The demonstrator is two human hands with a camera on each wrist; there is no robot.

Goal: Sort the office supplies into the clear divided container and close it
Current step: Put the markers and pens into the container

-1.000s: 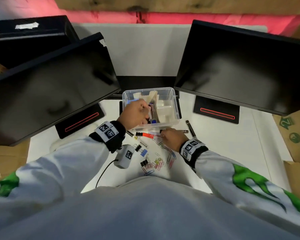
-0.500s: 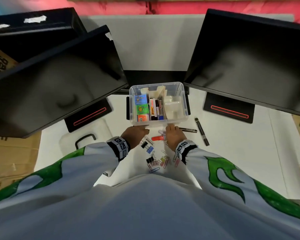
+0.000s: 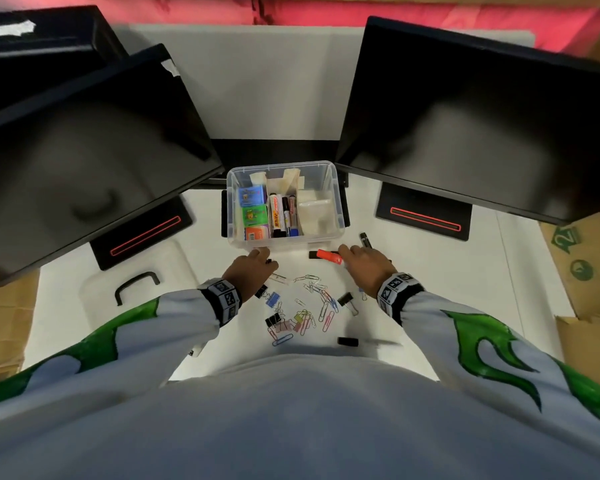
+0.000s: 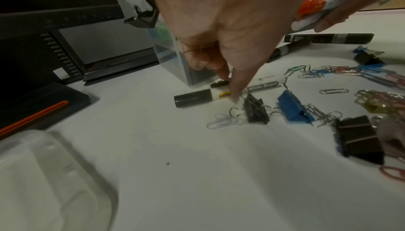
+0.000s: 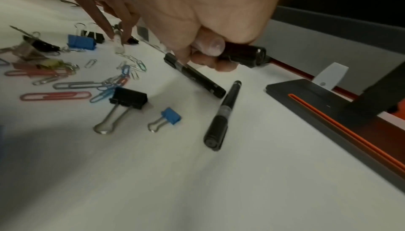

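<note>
Clear divided container [image 3: 284, 206] sits open on the surface [image 3: 430, 278] between two monitors. Your right hand [image 3: 364, 268] grips an orange-labelled marker [image 3: 329, 256]; your left hand [image 3: 248, 273] pinches a whiteboard marker [image 4: 228, 90] lying just before it.

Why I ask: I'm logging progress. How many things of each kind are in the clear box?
Small boxes: 3
Markers: 3
Total: 6
</note>
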